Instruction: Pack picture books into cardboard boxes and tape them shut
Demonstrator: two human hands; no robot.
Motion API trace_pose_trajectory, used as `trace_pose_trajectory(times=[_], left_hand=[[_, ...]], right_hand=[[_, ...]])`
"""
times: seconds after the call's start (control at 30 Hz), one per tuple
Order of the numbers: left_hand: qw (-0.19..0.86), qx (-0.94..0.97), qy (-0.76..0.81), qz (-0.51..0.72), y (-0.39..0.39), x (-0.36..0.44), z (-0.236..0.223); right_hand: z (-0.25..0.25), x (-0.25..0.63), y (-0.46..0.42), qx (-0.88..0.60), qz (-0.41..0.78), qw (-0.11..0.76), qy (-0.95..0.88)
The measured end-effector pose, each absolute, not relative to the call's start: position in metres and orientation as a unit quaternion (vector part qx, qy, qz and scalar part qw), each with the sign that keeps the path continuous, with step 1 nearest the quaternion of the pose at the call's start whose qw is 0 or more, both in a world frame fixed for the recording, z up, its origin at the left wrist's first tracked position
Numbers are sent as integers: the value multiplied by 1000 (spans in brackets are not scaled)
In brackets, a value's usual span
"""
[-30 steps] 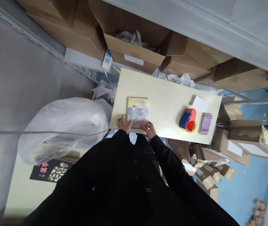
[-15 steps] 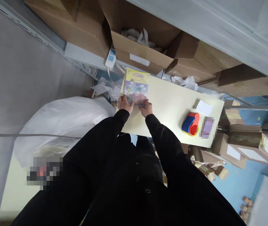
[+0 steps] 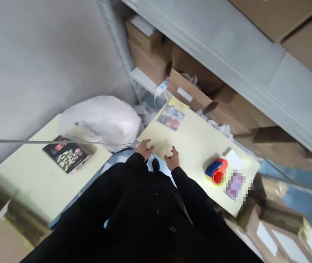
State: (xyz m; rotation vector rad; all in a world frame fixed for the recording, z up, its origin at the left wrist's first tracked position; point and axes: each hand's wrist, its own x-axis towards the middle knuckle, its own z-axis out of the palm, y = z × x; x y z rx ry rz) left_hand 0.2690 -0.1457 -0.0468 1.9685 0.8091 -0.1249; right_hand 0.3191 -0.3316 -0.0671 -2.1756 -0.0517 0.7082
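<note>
A book with a yellow and purple illustrated cover lies flat at the far left corner of the pale table. My left hand is over the table's near left edge, fingers apart, holding nothing. To its right my right hand hovers by the near edge, fingers spread and free of the book. Both hands are a little nearer to me than the book. Further right stand a red, blue and yellow tape dispenser-like object and a stack of white cards.
A second table on the left carries a dark-covered book stack and a big white plastic bag. Shelves with open cardboard boxes run behind. A thin grey strap crosses the left side. More cartons stand at the right.
Both hands have let go of the illustrated book and drawn back towards me. The book stays on the table. The view has turned left, showing more of the left table.
</note>
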Motion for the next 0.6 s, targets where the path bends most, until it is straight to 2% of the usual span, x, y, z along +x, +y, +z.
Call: trace_pose_trajectory(times=[0.13,0.33,0.43,0.6], left_hand=[[557,706,438,13,-167,181,-29],[604,563,542,157,-185,84,-13],[588,502,586,242,-177,41,-8],[513,370,678,374,-146,-62,-10]], right_hand=[[-64,290,-319,-842,328,398,-161],[-49,251,-260,-779,368,379,-339],[-39,220,-224,-731,404,343,-429],[-26,143,-159,-648,468,222,-558]])
